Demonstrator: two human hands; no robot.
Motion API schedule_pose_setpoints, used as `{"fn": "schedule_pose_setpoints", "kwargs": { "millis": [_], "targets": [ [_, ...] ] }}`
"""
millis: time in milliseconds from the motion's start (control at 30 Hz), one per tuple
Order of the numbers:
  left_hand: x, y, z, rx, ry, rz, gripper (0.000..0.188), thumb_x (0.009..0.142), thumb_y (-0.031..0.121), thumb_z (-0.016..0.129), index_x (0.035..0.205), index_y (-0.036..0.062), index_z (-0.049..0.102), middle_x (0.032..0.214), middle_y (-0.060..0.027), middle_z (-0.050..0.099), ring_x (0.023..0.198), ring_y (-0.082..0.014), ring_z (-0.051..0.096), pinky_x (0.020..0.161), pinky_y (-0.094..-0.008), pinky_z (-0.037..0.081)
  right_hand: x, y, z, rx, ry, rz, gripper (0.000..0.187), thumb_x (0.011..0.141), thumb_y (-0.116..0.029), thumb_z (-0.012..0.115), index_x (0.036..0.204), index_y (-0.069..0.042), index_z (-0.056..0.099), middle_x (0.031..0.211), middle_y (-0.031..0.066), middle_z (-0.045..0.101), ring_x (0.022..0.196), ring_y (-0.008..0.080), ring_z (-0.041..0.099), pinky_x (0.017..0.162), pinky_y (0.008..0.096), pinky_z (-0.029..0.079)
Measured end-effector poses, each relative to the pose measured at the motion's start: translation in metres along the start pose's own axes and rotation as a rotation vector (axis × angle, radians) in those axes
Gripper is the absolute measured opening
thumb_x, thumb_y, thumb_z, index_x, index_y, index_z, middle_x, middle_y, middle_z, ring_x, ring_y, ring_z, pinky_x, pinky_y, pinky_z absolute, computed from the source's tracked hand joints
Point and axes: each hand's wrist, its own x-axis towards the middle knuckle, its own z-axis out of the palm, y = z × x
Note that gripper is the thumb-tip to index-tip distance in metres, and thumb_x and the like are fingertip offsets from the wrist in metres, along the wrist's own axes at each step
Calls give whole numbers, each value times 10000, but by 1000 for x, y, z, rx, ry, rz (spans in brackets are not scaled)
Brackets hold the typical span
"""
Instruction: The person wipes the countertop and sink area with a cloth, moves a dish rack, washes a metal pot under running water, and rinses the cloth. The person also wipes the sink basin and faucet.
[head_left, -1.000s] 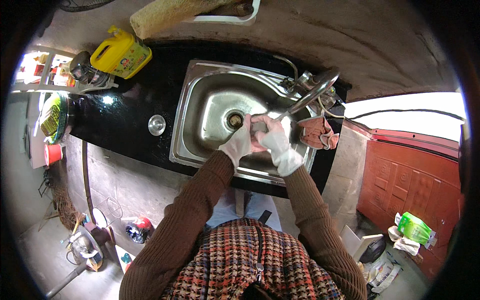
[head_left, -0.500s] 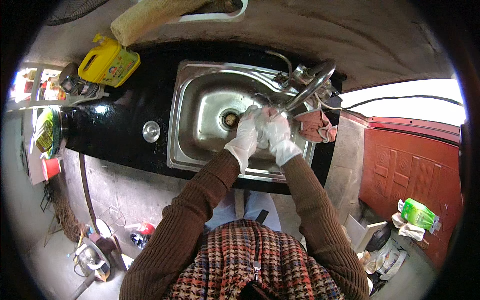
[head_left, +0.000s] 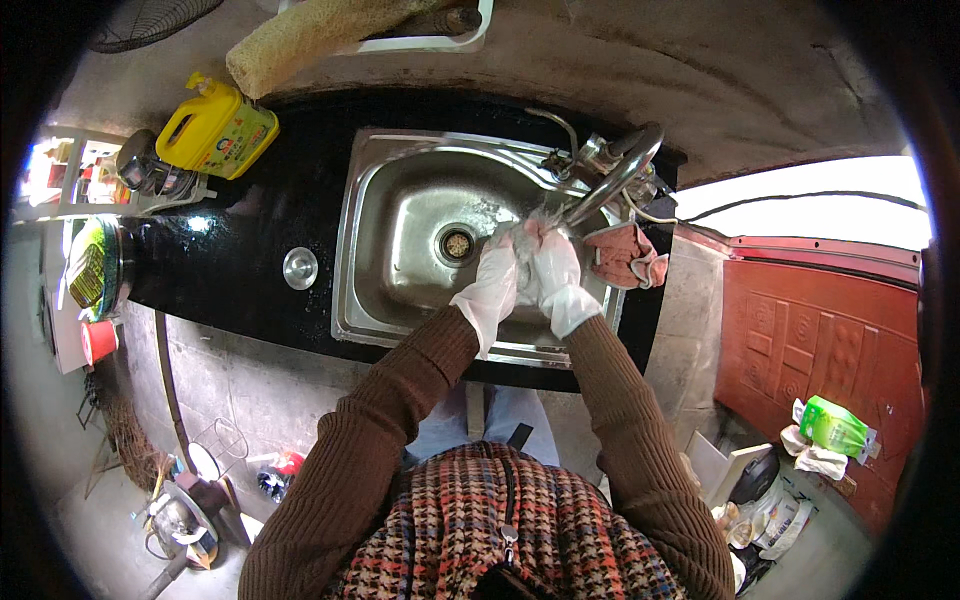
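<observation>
steel sink (head_left: 400, 240): rinsing, apparently, is best done low beneath the faucet (head_left: 620, 180), brown sleeves (head_left: 640, 420) kept dry. left hand (head_left: 495, 268) and right hand (head_left: 553, 257): close together by the faucet's tip, blurred; cannot tell whether clenched or grasping anything. gloves (head_left: 573, 306): one pair, thin, translucent white, wrinkled, loose-cuffed, worn on both hands over the sink's right half.

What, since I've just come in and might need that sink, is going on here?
A person's left hand and right hand, in thin whitish gloves, are close together beneath the curved faucet, over the sink. Whether they hold anything is too blurred to tell. A pinkish cloth lies at the sink's right rim, and a yellow jug is at the back left of the black counter.
</observation>
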Motion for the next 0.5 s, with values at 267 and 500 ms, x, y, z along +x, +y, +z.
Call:
{"fn": "schedule_pose_setpoints", "kwargs": {
  "millis": [267,500],
  "targets": [
    [24,18,-18,-63,-246,-68,346,1118,291,476,1355,45,532,1241,-152,630,1139,-261,619,948,-381,547,-41,-7,3,71,-54,-62,448,1053,-433,557,1106,-21,725,968,258,745,900,417,735,824,494,566],
    [-37,37,5,111,-42,107,909,1073,410,604,1681,70,21,1616,-224,389,1483,-344,429,1153,-520,469,38,30,-1,-145,106,4,413,1005,-397,611,1013,-9,754,908,267,739,921,437,723,765,490,572]
  ]
}}
